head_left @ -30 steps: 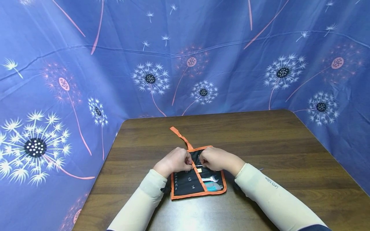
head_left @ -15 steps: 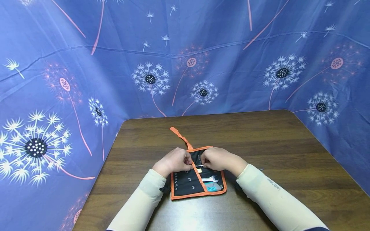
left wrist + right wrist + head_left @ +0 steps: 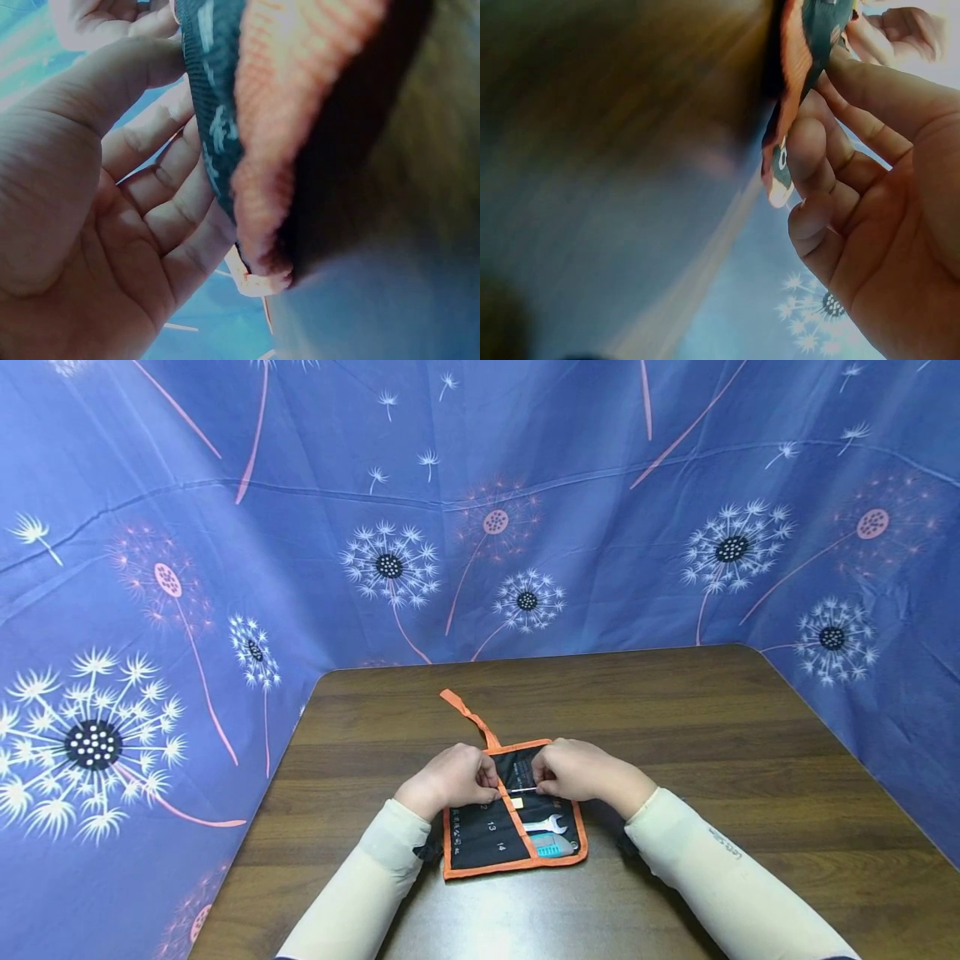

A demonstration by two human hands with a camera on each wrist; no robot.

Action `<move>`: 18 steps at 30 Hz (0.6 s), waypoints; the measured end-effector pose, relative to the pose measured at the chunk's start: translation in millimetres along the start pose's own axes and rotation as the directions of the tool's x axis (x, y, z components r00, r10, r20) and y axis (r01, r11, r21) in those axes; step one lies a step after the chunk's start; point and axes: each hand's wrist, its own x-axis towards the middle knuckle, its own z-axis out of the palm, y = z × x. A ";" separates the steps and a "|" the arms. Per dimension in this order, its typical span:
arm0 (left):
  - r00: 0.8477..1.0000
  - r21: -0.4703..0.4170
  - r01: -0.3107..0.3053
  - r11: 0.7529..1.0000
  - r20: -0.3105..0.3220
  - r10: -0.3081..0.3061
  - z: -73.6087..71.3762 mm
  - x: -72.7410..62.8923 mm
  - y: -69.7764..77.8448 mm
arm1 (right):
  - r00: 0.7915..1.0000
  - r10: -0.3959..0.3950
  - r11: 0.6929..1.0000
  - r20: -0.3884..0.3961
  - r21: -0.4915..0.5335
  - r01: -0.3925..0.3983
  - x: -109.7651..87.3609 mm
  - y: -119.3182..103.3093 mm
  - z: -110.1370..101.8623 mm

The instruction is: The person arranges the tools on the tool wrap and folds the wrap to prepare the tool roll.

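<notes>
A black tool pouch (image 3: 476,839) with orange edging lies unfolded on the table, white numbers printed on its left pocket panel. My left hand (image 3: 452,779) pinches the orange pocket edge near the middle, thumb on top in the head view. From that edge a thin silver rod (image 3: 522,790) sticks out to the right; the rest of it is hidden. At its right end, the thumb and fingers of my right hand (image 3: 573,770) pinch it. Below, an open-end wrench (image 3: 547,824) and a teal-and-grey tool (image 3: 552,845) sit in the pockets with their ends showing.
A small yellow piece (image 3: 517,803) shows beside the pocket edge. The pouch's orange strap (image 3: 468,714) stretches toward the back of the wooden table (image 3: 675,702). A blue dandelion-print cloth (image 3: 600,527) hangs around the table's back and sides.
My right hand has shifted to the right, and more of the silver rod shows between it and the pocket edge. The left hand and the pouch stay in place.
</notes>
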 end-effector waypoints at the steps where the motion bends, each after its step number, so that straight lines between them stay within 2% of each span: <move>1: 1.000 -0.001 0.001 1.000 0.000 -0.001 0.0 -0.2 0.2 | 1.000 0.001 1.000 0.000 0.005 -0.001 -1.3 1.4 -0.2; 7: 1.000 -0.007 -0.003 1.000 0.003 0.003 0.0 -1.1 0.8 | 1.000 0.010 1.000 -0.008 0.026 -0.010 -9.6 9.3 -3.8; 18: 1.000 -0.007 -0.007 1.000 0.005 0.007 0.4 -0.5 -1.7 | 0.993 0.073 0.997 -0.091 0.004 -0.073 -28.5 22.0 -10.8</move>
